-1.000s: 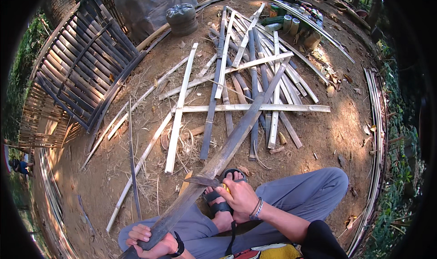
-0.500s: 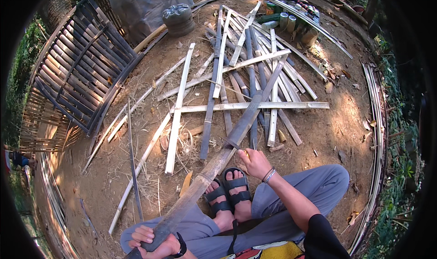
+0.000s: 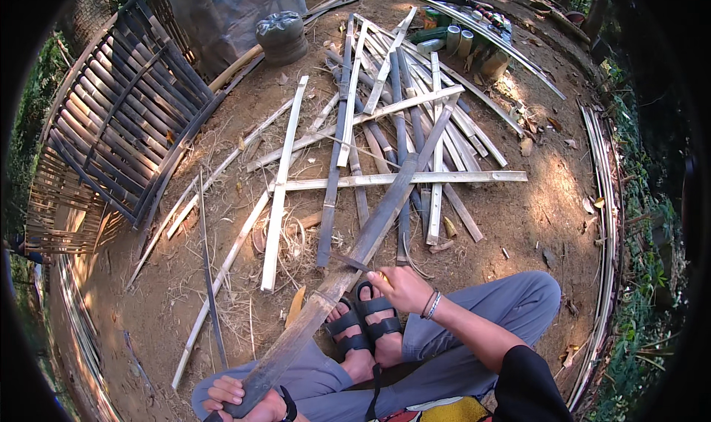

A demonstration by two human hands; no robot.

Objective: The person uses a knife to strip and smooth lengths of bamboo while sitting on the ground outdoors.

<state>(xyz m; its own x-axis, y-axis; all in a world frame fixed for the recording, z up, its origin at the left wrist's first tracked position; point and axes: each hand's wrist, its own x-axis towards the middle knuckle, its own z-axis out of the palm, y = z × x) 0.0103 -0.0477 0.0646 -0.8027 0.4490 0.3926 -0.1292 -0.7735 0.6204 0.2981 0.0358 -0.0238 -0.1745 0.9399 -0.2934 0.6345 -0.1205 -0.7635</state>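
A long dark bamboo strip (image 3: 292, 331) slants from my lap away into the pile ahead. My left hand (image 3: 248, 400), at the lower left, is wrapped round its near end. My right hand (image 3: 402, 288) is closed on the handle of a knife, of which a bit of yellow shows between the fingers. The dark knife blade (image 3: 346, 260) lies across the strip, touching its surface just beyond a node ring. Beneath the strip are my sandalled feet (image 3: 366, 326), between my bent knees.
Split bamboo strips (image 3: 385, 103) lie crisscrossed ahead on the dirt. A bamboo slatted frame (image 3: 126, 111) stands at the left, near a dark round plastic container (image 3: 281, 38). Green bamboo pieces (image 3: 452, 40) sit at the far right. Long thin strips (image 3: 603, 200) run along the right edge.
My right hand has drawn the knife along the bamboo strip toward me, closer to the node ring. My left hand keeps its hold on the near end. The whole view has shifted slightly.
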